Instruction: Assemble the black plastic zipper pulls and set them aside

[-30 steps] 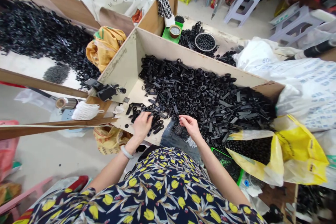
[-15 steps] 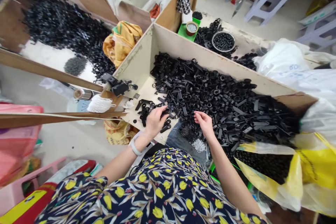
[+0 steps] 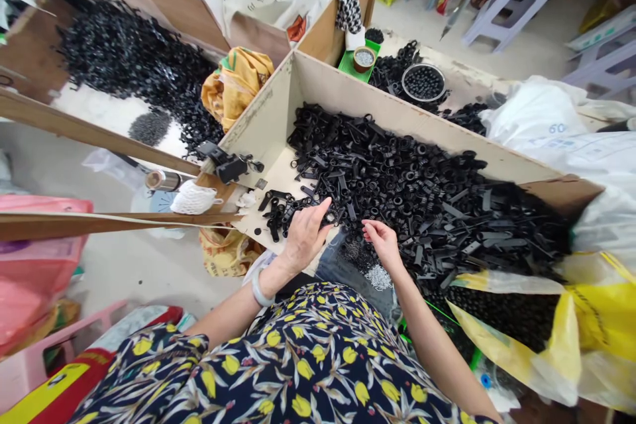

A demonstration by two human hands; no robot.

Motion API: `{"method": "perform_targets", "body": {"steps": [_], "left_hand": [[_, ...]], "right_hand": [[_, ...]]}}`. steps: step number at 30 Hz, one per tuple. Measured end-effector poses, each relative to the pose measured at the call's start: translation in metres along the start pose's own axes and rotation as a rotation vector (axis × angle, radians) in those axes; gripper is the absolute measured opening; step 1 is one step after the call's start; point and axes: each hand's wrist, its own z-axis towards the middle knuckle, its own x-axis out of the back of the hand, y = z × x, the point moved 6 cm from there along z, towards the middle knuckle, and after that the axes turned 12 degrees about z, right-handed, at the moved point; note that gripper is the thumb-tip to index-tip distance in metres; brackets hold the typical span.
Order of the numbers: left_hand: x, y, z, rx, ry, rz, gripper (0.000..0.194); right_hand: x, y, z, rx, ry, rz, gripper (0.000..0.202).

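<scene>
My left hand is over the left side of the bin, above a small group of black plastic parts. Its thumb and forefinger are spread apart and nothing shows between them. My right hand hovers at the near edge of a large heap of black plastic parts, with rings and flat levers among them. Thumb and fingertips there are pinched together; whatever they hold is too small to make out. Below and between the hands lies a little pile of silvery pins, beside small dark pieces.
A wooden partition closes the far side of the bin. On its left corner sits a black clamp-like device. Beyond stand a steel bowl of black beads and a green tray. A yellow plastic bag is at right.
My left hand has moved right and opened, its thumb and forefinger spreading. My right hand has shifted slightly left and down, still pinched. The camera view has moved a little.
</scene>
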Motion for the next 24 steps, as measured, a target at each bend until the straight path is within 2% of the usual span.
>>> {"method": "perform_targets", "body": {"steps": [6,9,11,14,17,19,22,24], "left_hand": [[0.002,-0.001,0.0,0.048,-0.018,-0.02,0.064],[-0.003,-0.014,-0.004,0.095,-0.052,0.007,0.05],[-0.011,-0.035,-0.011,0.162,-0.088,0.052,0.039],[-0.03,-0.076,-0.028,0.285,-0.186,0.119,0.029],[-0.047,-0.113,-0.048,0.364,-0.284,0.152,0.03],[-0.056,-0.128,-0.058,0.397,-0.334,0.184,0.033],[-0.063,-0.129,-0.06,0.441,-0.321,0.262,0.042],[-0.068,-0.112,-0.048,0.414,-0.273,0.276,0.044]], "right_hand": [[0.004,0.008,-0.005,-0.002,-0.001,-0.022,0.062],[0.006,0.013,-0.006,0.001,0.003,-0.043,0.064],[0.01,0.015,-0.006,0.006,0.009,-0.069,0.065],[0.019,0.018,-0.003,0.023,0.028,-0.135,0.066],[0.032,0.016,0.001,0.049,0.054,-0.246,0.067],[0.04,0.011,0.005,0.072,0.069,-0.351,0.065],[0.044,-0.003,0.014,0.124,0.085,-0.55,0.05],[0.041,-0.011,0.023,0.159,0.096,-0.693,0.038]]}}
